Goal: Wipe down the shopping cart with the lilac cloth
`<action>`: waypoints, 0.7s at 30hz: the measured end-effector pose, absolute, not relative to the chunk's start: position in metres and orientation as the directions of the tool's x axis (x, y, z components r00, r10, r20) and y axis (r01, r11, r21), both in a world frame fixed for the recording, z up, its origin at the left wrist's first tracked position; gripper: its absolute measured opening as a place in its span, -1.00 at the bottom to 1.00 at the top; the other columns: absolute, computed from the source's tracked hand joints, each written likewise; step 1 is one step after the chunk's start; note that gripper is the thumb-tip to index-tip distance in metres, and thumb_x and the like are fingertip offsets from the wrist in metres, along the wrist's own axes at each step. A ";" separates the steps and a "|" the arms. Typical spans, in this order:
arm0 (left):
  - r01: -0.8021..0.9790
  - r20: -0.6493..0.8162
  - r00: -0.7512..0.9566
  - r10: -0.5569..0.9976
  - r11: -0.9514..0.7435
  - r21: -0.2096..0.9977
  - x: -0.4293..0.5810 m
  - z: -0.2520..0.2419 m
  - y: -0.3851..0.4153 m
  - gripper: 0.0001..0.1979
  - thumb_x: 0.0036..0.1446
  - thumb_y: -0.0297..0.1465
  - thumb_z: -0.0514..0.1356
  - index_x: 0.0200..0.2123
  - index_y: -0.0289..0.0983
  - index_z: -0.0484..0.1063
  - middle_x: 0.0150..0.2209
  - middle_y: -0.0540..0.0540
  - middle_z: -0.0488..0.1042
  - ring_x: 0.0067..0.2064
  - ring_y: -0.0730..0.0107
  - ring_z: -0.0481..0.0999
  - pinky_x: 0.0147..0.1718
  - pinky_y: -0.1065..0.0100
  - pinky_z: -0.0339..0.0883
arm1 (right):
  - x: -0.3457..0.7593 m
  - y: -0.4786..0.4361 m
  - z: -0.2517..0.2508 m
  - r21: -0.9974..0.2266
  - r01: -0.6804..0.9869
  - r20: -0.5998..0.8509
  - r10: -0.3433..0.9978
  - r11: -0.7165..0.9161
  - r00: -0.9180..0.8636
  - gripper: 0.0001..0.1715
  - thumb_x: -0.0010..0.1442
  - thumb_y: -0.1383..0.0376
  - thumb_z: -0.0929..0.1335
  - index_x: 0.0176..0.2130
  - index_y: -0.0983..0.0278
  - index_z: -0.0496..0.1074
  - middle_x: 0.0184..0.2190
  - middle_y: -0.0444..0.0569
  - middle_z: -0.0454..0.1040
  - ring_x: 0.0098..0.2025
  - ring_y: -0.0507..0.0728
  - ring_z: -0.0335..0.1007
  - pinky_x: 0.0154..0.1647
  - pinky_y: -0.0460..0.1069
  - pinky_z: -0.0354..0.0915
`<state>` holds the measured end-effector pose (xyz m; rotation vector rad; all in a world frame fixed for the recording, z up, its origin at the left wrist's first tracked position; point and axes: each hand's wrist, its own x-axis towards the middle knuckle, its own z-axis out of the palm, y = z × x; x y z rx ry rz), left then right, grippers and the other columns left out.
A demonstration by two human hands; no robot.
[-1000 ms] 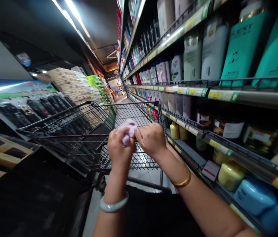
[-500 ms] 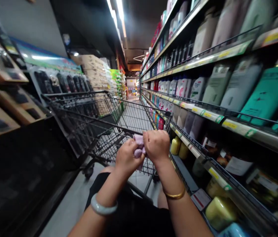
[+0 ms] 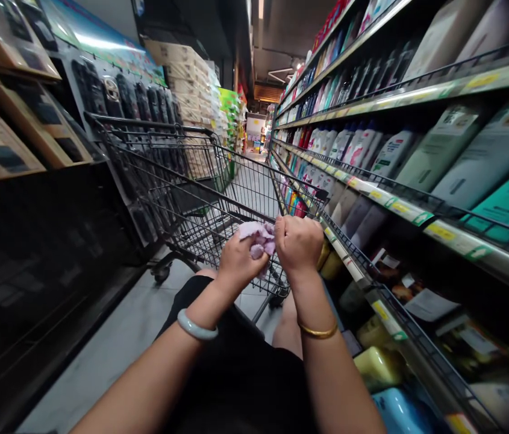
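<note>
A crumpled pale purple cloth (image 3: 254,232) is bunched between my two hands, in front of the shopping cart. My left hand (image 3: 239,260) grips it with curled fingers, and folds of it stick out above and beside the thumb. Closed in a fist, my right hand (image 3: 300,246) holds the cloth's right end; most of those fingers are hidden from me. Just beyond both hands stands the black wire shopping cart (image 3: 182,181), its basket bottom bare where I can see it.
Shelves on the right hold many bottles, with a price-tag rail (image 3: 385,196) along their edge. At left are boxed goods (image 3: 50,120) above a dark panel and a hanging display (image 3: 123,96). Stacked cartons (image 3: 186,78) stand farther back. The tiled floor (image 3: 137,319) shows below the cart.
The view has tipped downward and turned slightly left. My hands are a little farther apart, and more of the cloth shows spread between them. Both hands keep their hold.
</note>
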<state>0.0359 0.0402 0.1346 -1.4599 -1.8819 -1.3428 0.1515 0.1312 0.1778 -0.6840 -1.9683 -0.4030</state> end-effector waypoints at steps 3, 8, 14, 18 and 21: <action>0.897 0.840 -0.397 0.370 -0.036 0.440 0.028 0.159 0.044 -0.76 -0.02 -0.38 0.32 -0.21 -0.21 0.52 -0.18 -0.12 0.51 -0.13 0.18 0.51 -0.07 0.17 0.43 | 0.151 0.131 0.178 -0.009 0.627 0.887 0.295 0.779 -0.354 -0.51 0.45 0.17 0.17 -0.42 0.24 0.46 -0.47 0.00 0.53 -0.37 0.16 0.28 -0.23 0.07 -0.04; 0.958 0.936 -0.226 0.269 -0.114 0.264 0.030 0.195 0.046 -0.75 -0.02 -0.44 0.33 -0.20 -0.20 0.47 0.08 -0.14 0.48 0.16 0.12 0.43 0.22 0.09 0.27 | 0.152 0.130 0.178 -0.003 0.638 0.877 0.308 0.770 -0.369 -0.56 0.43 0.21 0.19 -0.42 0.24 0.45 -0.46 0.01 0.53 -0.36 0.16 0.27 -0.23 0.08 -0.05; 0.967 0.918 0.020 0.397 -0.240 0.083 0.040 0.124 0.036 -0.79 0.03 -0.44 0.28 -0.20 -0.20 0.44 -0.17 -0.12 0.55 -0.07 0.17 0.50 0.03 0.15 0.41 | 0.154 0.130 0.178 -0.009 0.628 0.854 0.333 0.778 -0.400 -0.54 0.44 0.17 0.18 -0.39 0.25 0.47 -0.41 0.02 0.55 -0.32 0.18 0.29 -0.21 0.09 -0.05; 0.977 0.911 -0.050 0.409 -0.170 0.130 0.032 0.127 0.039 -0.80 0.01 -0.43 0.27 -0.24 -0.19 0.43 -0.25 -0.11 0.53 -0.14 0.17 0.49 -0.11 0.18 0.42 | 0.153 0.130 0.178 -0.035 0.623 0.852 0.349 0.782 -0.390 -0.53 0.44 0.17 0.17 -0.38 0.25 0.47 -0.41 0.03 0.55 -0.32 0.17 0.28 -0.21 0.09 -0.05; 0.948 0.937 -0.236 0.256 -0.152 0.280 0.029 0.162 0.045 -0.81 0.05 -0.43 0.25 -0.21 -0.18 0.41 -0.19 -0.10 0.54 -0.08 0.20 0.50 0.00 0.18 0.38 | 0.153 0.129 0.178 -0.018 0.632 0.859 0.336 0.774 -0.387 -0.54 0.44 0.17 0.18 -0.39 0.25 0.47 -0.42 0.02 0.55 -0.33 0.17 0.28 -0.22 0.09 -0.06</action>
